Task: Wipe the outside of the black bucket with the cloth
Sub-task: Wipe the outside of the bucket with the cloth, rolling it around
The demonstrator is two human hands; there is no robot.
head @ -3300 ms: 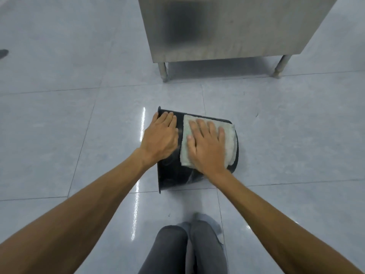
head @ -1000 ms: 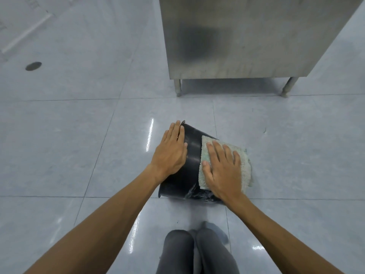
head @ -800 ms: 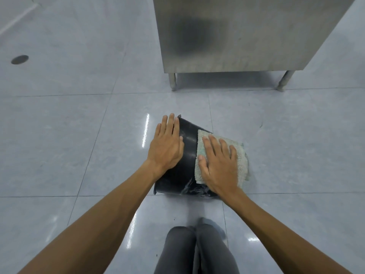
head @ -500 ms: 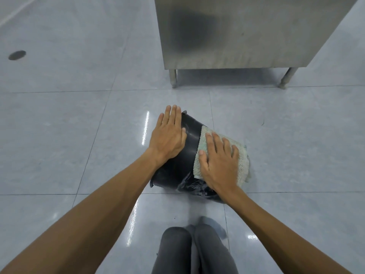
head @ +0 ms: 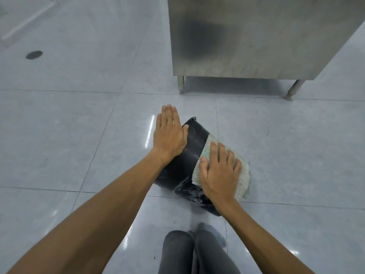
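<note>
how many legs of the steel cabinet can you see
2. One leg stands under the steel cabinet at its near left corner; the other leg at its near right corner. Any rear legs are hidden.

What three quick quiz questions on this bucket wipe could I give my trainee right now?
1. True or false: the black bucket stands upright on the floor.
2. Which hand presses the cloth? A left hand, B right hand.
3. What stands on legs beyond the bucket?

Key:
1. False, it lies on its side.
2. B; the left hand lies flat at the bucket's rim end.
3. A steel cabinet.
</note>
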